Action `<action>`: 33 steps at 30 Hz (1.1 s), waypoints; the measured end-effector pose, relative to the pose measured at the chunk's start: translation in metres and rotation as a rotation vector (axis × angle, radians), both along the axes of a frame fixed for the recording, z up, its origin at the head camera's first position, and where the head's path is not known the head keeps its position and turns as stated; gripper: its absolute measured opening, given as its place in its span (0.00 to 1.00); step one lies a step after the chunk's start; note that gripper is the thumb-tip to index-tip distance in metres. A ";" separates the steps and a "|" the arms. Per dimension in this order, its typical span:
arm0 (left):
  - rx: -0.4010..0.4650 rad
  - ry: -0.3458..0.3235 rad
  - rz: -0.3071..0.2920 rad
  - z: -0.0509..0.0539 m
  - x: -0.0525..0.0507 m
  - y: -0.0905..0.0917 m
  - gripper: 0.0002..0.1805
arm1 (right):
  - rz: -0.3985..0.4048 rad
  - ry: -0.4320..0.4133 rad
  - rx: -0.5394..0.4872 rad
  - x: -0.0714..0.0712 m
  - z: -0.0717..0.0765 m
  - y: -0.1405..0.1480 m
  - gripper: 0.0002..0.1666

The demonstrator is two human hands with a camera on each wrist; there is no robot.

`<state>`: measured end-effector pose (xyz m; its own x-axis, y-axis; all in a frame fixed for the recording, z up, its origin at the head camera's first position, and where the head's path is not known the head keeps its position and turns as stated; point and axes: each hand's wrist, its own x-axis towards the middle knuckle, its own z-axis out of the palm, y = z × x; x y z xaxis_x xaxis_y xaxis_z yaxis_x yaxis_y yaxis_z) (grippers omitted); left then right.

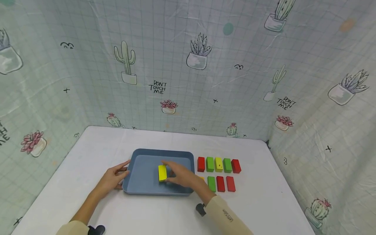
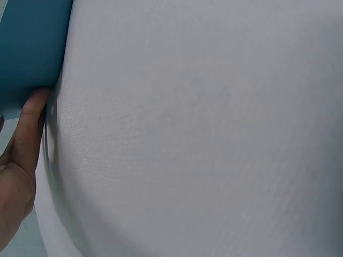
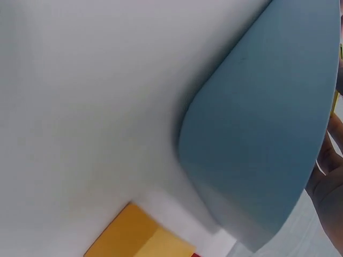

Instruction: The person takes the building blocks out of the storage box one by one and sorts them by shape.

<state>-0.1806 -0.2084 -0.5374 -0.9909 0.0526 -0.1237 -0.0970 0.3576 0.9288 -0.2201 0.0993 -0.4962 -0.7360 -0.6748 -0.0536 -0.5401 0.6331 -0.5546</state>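
Observation:
A blue-grey tray point(image 1: 144, 169) lies on the white table. My left hand point(image 1: 109, 179) is at its left side, with relaxed fingers touching the rim. In the left wrist view, a finger point(image 2: 33, 115) of that hand rests against the tray's outer wall point(image 2: 32, 48). Over the middle of the tray, my right hand point(image 1: 182, 174) pinches a yellow block point(image 1: 162, 173) between thumb and fingers. Whether the block touches the tray floor, I cannot tell. In the right wrist view, the tray wall point(image 3: 257, 118) hides most of that hand point(image 3: 329, 187).
Right of the tray stand two rows of blocks: red point(image 1: 201, 164), green point(image 1: 210, 164) and yellow point(image 1: 218, 164) ones behind, green point(image 1: 211, 183) and red point(image 1: 220, 183) in front. A yellow-orange block point(image 3: 126, 230) is partly hidden by my right arm in the head view. A patterned curtain point(image 1: 176, 75) surrounds the table.

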 end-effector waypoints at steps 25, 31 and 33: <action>0.017 -0.006 -0.003 0.001 0.000 -0.002 0.32 | -0.113 -0.006 -0.043 -0.003 0.013 0.039 0.46; 0.011 -0.002 -0.005 0.001 -0.001 -0.002 0.32 | -0.116 -0.008 -0.064 -0.003 0.013 0.047 0.46; 0.009 -0.005 -0.005 0.001 -0.001 -0.002 0.32 | -0.115 -0.007 -0.060 -0.002 0.013 0.050 0.45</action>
<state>-0.1816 -0.2100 -0.5368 -0.9900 0.0586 -0.1285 -0.1003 0.3494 0.9316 -0.2222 0.1496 -0.4836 -0.8083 -0.5883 -0.0211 -0.4619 0.6560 -0.5969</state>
